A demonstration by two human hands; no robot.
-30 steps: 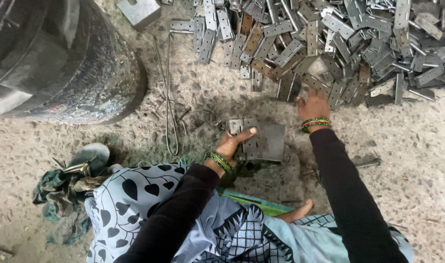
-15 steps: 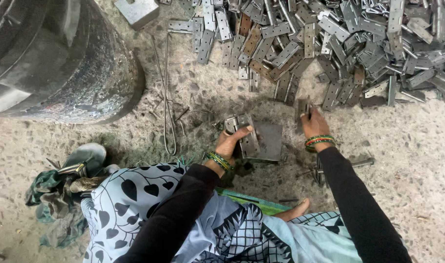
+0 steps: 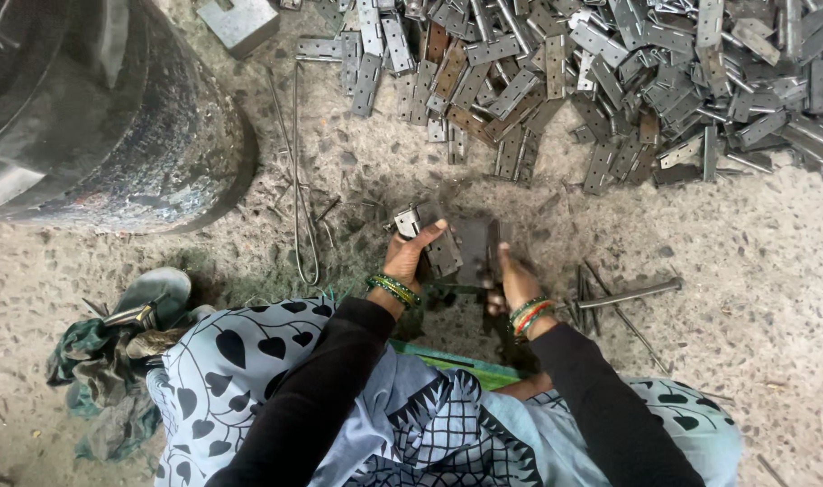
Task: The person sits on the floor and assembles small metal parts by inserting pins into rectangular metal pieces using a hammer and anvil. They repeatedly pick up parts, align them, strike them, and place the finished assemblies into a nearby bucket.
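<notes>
Rough concrete floor fills the head view, speckled and dusty. Along the top edge lies a heap of flat metal hinges, cut off by the frame at top and right. At upper left stands a large dark drum, only partly in view. A thin bent wire runs down the floor beside it.

Left hand: fingers curled around a small grey hinge, thumb laid across its leaf. The hinge is held just above a dark metal block on the floor between the hands; the block's outline is blurred and hard to make out.

Right hand: rests against the block's right side, fingers bent. Whether it grips anything cannot be told; the fingertips are hidden.

A metal rod lies just right of the right wrist. Crumpled green cloth lies at lower left.
</notes>
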